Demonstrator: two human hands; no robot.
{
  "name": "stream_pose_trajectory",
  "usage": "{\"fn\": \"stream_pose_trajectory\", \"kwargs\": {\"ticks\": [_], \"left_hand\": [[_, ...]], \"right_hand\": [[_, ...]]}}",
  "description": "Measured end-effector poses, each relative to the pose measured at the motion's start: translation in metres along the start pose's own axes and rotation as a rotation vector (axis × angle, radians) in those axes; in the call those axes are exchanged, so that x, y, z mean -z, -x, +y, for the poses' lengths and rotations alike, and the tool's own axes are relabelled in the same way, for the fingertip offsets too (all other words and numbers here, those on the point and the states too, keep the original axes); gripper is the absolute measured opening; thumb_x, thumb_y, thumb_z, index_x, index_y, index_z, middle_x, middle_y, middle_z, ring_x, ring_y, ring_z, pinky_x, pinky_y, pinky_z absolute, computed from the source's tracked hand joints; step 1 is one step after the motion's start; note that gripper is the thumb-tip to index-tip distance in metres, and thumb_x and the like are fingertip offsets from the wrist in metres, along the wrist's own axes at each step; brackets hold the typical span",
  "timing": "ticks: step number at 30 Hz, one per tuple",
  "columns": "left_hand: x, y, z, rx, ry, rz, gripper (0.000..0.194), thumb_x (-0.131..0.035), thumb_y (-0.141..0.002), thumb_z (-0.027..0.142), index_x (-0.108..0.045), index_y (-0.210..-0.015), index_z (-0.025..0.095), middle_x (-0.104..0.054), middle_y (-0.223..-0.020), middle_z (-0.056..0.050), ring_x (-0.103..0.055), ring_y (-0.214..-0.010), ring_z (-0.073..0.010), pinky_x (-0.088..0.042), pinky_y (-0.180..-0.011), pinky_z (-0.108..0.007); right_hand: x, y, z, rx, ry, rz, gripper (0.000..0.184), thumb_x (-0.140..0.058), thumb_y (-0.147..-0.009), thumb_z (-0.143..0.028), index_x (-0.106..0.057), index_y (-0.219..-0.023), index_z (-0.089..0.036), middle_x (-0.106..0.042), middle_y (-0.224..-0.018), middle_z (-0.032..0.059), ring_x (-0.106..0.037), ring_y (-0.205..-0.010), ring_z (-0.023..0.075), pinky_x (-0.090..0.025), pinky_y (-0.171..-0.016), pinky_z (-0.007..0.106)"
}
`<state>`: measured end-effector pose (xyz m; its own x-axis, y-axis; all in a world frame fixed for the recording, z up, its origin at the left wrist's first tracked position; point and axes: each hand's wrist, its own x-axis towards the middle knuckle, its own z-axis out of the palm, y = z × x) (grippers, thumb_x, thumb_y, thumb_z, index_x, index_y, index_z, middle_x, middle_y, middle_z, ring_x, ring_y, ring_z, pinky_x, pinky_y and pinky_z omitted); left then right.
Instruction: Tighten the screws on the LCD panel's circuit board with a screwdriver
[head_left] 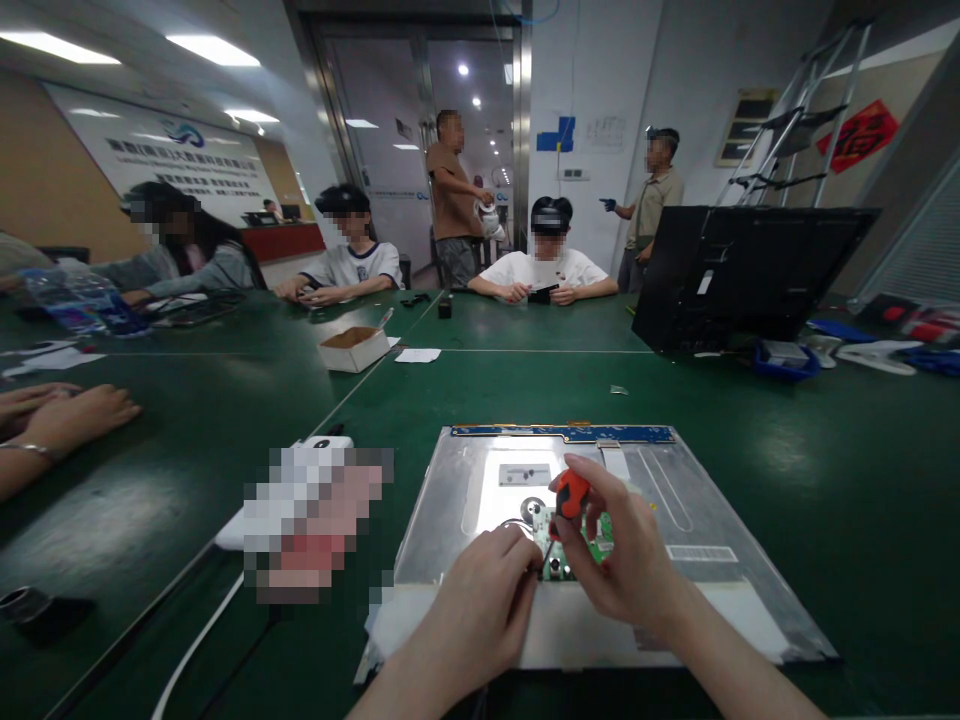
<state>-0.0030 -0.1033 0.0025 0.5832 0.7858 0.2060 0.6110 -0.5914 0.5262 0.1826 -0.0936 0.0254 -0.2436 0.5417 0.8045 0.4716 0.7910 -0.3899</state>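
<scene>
The panel (439, 520) looks like smooth sheet metal, and from here I catch a bright glare off its middle. The screwdriver (572, 492) has a handle of what seems slightly glossy plastic. The tabletop (540, 388) is smooth with a soft sheen, the open box (360, 356) matt cardboard, the slip (418, 355) plain paper, the monitor's back (739, 270) dark, dull plastic.
</scene>
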Motion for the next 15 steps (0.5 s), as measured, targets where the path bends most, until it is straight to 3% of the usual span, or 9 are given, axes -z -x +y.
{"fn": "stream_pose_trajectory", "kwargs": {"ticks": [15], "left_hand": [[-0.0016,0.0001,-0.0015,-0.008,-0.003,0.015,0.021,-0.045,-0.086,0.006,-0.059,-0.094,0.020,-0.063,-0.096,-0.009,-0.059,-0.089,-0.0233,-0.049,-0.078,-0.033]], "right_hand": [[-0.0032,0.0003,0.0018,0.001,0.048,0.042,0.044,-0.053,-0.096,-0.024,-0.037,-0.137,-0.025,-0.064,-0.081,-0.0012,-0.055,-0.050,0.0117,-0.045,-0.043,0.024]]}}
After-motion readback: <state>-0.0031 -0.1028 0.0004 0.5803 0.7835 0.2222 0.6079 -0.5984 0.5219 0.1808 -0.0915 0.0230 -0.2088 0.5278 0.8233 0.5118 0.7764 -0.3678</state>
